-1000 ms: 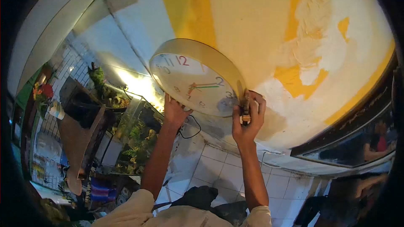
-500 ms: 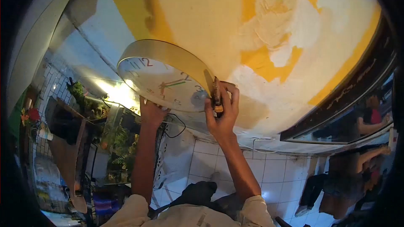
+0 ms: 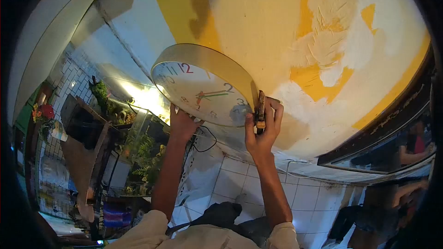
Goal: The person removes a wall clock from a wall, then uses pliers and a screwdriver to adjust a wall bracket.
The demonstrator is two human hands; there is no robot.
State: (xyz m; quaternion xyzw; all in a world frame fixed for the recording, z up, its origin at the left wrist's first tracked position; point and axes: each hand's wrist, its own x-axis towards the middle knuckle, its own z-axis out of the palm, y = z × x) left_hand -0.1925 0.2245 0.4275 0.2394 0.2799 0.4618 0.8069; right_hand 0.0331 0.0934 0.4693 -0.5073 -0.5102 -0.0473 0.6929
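A round wall clock with a pale rim and coloured numbers is tilted against the yellow and cream wall. My left hand is at its lower left edge, with the fingertips partly hidden behind the clock. At the clock's right edge, my right hand has its fingers closed round a small dark object with an orange-brown end. The thumb of that hand rests by the rim near the number 3.
An aquarium with green plants and a bright lamp stands at the left. Red flowers are farther left. A dark-framed glass panel is on the right wall. A black cable hangs below the clock.
The view has shifted, so the clock and both hands appear farther right and slightly lower. Both hands keep about the same places at the clock.
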